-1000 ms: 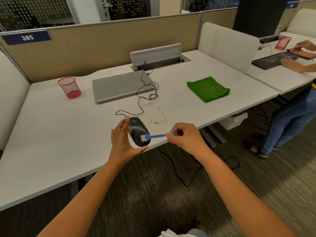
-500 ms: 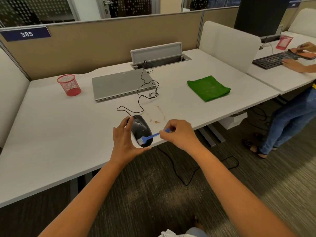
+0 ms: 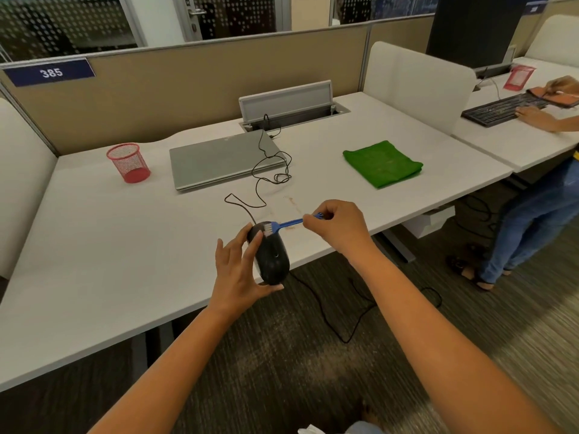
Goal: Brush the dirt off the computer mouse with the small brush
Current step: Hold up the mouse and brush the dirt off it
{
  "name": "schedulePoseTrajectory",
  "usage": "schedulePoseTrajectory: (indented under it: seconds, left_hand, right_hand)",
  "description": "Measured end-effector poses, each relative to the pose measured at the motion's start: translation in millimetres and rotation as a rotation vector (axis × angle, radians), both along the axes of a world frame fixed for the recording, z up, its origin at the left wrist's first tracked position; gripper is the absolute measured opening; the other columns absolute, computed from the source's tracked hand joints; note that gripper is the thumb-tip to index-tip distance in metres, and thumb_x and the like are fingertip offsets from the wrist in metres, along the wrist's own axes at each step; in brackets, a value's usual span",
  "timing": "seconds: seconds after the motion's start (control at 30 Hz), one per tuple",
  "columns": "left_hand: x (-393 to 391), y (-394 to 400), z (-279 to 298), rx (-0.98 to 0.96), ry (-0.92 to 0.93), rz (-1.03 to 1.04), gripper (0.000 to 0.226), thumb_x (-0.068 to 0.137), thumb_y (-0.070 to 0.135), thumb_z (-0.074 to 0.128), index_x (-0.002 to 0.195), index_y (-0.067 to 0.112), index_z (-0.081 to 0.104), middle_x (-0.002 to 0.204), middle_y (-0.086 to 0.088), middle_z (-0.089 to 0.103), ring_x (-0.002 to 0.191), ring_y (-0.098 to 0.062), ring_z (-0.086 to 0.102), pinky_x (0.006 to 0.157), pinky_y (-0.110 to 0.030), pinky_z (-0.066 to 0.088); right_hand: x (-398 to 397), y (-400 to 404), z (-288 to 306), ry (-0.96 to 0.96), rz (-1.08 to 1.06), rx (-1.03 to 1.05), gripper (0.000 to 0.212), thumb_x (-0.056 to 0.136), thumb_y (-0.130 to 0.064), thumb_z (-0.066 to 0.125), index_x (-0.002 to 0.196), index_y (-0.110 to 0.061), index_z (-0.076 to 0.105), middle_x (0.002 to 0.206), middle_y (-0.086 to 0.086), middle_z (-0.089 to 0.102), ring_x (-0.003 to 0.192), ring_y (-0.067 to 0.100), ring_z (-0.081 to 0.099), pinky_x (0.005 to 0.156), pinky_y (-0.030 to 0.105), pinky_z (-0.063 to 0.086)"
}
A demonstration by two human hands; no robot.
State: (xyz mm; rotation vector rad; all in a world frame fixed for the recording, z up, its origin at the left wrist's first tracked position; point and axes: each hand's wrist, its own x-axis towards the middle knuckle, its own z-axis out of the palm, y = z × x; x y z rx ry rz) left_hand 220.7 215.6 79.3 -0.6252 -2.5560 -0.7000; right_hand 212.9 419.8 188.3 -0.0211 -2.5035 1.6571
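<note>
- Two hands on the job: left hand (image 3: 236, 274) grips the black mouse (image 3: 271, 255) w/ thumb under its near end & fingers up along its left side; mouse held at the near edge of the white desk (image 3: 94, 252), long axis pointing away from the person.
- Right hand (image 3: 336, 228) pinches the blue handle of the small brush (image 3: 283, 225) betw. thumb & curled fingers; handle end pokes out past the knuckles.
- Brush's white bristles sit on the far end of the mouse, just by the left fingertips.
- Mouse cable (image 3: 266, 170) runs from the far end, loops over the desk & up to the cable hatch (image 3: 291, 104) at the back.
- Reddish-brown smear (image 3: 293, 203) on the desk just behind the hands.
- Closed grey laptop (image 3: 219, 159) further back, cable crossing its right corner.
- Red mesh cup (image 3: 128, 162) left of laptop, well apart.
- Folded green cloth (image 3: 382, 162) to the right.
- Next desk, far right: another person's hands at a black keyboard (image 3: 501, 109).
</note>
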Motion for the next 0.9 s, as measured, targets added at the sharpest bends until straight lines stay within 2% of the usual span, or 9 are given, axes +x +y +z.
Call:
schedulePoseTrajectory:
  seconds: [0.07,0.13,0.3,0.5,0.6,0.7,0.8,0.9]
  left_hand:
    - [0.1,1.6,0.9,-0.023,0.013,-0.015,0.122,0.053,0.051,0.083,0.143,0.032,0.002,0.148,-0.006,0.010,0.138,-0.018,0.003,0.108,-0.058,0.002]
    - [-0.3,3.1,2.2,-0.031,0.022,-0.029,0.120,0.053,0.051,0.082,0.142,0.031,0.004,0.147,-0.006,0.011,0.138,-0.020,0.005,0.108,-0.058,0.003]
    - [-2.2,2.4,5.8,-0.020,0.036,-0.030,0.118,0.055,0.052,0.081,0.142,0.031,0.005,0.149,-0.006,0.010,0.139,-0.017,0.003,0.109,-0.058,0.003]
    - [0.1,1.0,4.7,0.018,0.019,0.007,0.108,0.058,0.056,0.072,0.141,0.032,0.007,0.148,-0.005,0.012,0.138,-0.020,0.008,0.109,-0.057,0.007]
    - [-1.0,-1.0,3.3,0.005,0.026,-0.004,0.111,0.058,0.054,0.077,0.141,0.031,0.008,0.148,-0.006,0.012,0.137,-0.017,0.007,0.109,-0.057,0.006]
    - [-2.8,0.2,3.7,-0.003,0.031,-0.013,0.113,0.057,0.052,0.080,0.141,0.030,0.008,0.148,-0.006,0.011,0.137,-0.018,0.006,0.109,-0.057,0.006]
    - [-4.2,2.3,5.1,0.014,0.016,-0.001,0.112,0.057,0.055,0.078,0.141,0.030,0.008,0.148,-0.005,0.011,0.138,-0.019,0.005,0.110,-0.056,0.005]
    - [-4.8,-0.1,4.8,0.037,-0.003,0.018,0.110,0.058,0.058,0.074,0.141,0.031,0.007,0.148,-0.005,0.010,0.138,-0.018,0.004,0.110,-0.055,0.004]
  right_hand:
    - [-0.6,-2.8,1.1,-0.042,0.029,-0.072,0.025,0.076,-0.019,0.071,0.056,-0.021,0.057,0.046,-0.013,0.049,0.046,0.002,0.044,0.053,0.020,0.038]
    - [-0.3,-6.8,1.6,-0.063,0.054,-0.062,0.025,0.076,-0.019,0.071,0.056,-0.021,0.056,0.049,-0.011,0.049,0.050,0.006,0.045,0.055,0.023,0.040]
    - [-5.3,7.5,-2.8,-0.086,-0.048,-0.098,0.023,0.076,-0.019,0.070,0.057,-0.017,0.057,0.052,-0.006,0.047,0.051,0.010,0.042,0.054,0.026,0.038]
    - [-4.7,30.2,-19.2,-0.273,-0.032,-0.066,0.026,0.079,-0.019,0.069,0.057,-0.015,0.056,0.055,-0.004,0.049,0.047,0.009,0.044,0.051,0.021,0.038]
    - [-8.8,33.6,-19.1,-0.312,-0.043,-0.284,0.028,0.080,-0.018,0.070,0.057,-0.015,0.054,0.056,-0.003,0.043,0.045,0.008,0.038,0.051,0.020,0.038]
    - [-13.1,25.9,-18.8,-0.410,-0.029,-0.452,0.017,0.079,-0.015,0.069,0.066,-0.009,0.061,0.062,0.000,0.044,0.044,0.007,0.035,0.041,0.016,0.035]
    - [-12.8,25.3,-27.2,-0.600,-0.075,-0.546,0.009,0.079,-0.009,0.066,0.073,-0.005,0.060,0.064,0.002,0.044,0.035,0.004,0.033,0.034,0.013,0.032]
    - [-7.4,32.1,-39.9,-0.683,-0.091,-0.537,0.008,0.080,-0.007,0.062,0.075,-0.004,0.058,0.066,0.003,0.043,0.039,0.005,0.032,0.033,0.012,0.031]
